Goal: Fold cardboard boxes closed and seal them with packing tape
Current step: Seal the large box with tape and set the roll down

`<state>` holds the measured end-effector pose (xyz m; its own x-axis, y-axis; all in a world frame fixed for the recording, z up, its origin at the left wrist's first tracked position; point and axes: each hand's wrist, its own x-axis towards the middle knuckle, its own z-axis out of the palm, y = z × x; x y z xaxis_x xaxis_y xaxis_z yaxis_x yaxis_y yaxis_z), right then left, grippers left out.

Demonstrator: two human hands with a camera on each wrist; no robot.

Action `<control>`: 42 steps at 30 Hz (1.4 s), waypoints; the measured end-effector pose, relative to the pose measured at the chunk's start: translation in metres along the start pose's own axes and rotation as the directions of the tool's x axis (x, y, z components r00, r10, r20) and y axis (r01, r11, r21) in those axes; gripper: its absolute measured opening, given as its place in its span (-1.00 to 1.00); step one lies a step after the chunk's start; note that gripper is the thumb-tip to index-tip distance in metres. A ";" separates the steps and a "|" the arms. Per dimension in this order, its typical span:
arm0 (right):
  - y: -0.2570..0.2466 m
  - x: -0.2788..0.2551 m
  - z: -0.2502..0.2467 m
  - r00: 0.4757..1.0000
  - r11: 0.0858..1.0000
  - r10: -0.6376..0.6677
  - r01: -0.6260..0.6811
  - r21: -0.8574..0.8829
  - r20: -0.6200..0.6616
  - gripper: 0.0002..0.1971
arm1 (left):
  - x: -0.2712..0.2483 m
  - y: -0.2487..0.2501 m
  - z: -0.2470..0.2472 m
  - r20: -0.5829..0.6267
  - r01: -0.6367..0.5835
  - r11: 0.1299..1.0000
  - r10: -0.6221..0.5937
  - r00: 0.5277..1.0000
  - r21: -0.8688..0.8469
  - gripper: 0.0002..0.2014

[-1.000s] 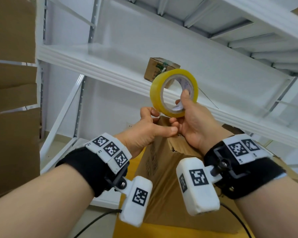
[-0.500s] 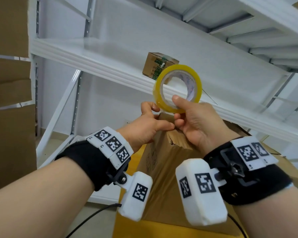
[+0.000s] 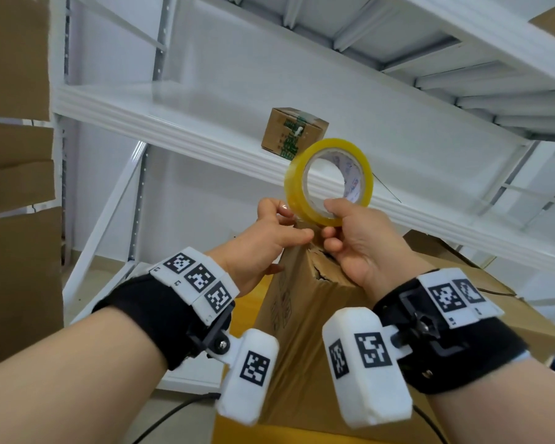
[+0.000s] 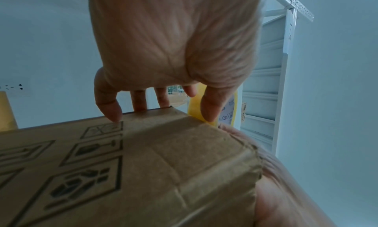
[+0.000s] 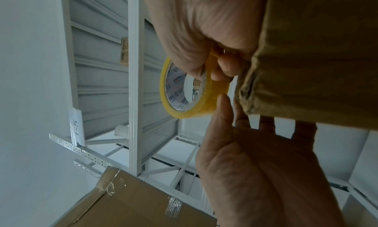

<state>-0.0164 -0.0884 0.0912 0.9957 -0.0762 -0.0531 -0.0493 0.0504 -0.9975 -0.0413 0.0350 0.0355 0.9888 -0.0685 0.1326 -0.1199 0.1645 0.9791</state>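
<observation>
The roll of packing tape [image 3: 329, 182], yellow and light, is being held upright just above the top corner of a cardboard box [image 3: 305, 315], at about twelve o'clock from the wrists. The rim is being pinched by the right hand [image 3: 354, 248], thumb inside the stiff core. The roll's lower edge, at nine o'clock, is being touched by the curled fingers of the left hand [image 3: 266, 241]; a free tape end cannot be made out. The box corner is looking crushed and soft, so firmer panels are probably being favoured for pressing. A small carton [image 3: 293, 133] is sitting on the white shelf [image 3: 161, 113] behind.
</observation>
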 end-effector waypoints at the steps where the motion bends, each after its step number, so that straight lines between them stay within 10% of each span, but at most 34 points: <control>1: -0.001 0.000 0.001 1.000 1.000 -0.002 0.002 -0.010 -0.001 -0.94 | 0.000 0.001 0.001 -0.007 0.000 1.000 0.000 1.000 0.007 -0.52; 42: 0.000 0.002 0.014 0.997 0.997 -0.075 0.075 0.023 -0.001 -0.89 | -0.009 -0.002 -0.019 -0.172 0.083 0.865 -0.191 0.966 -0.495 -0.90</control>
<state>-0.0138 -0.0747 0.0919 0.9965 -0.0803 0.0219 0.0274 0.0679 -0.9973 -0.0478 0.0536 0.0290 0.9937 0.0720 -0.0859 0.0223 0.6239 0.7812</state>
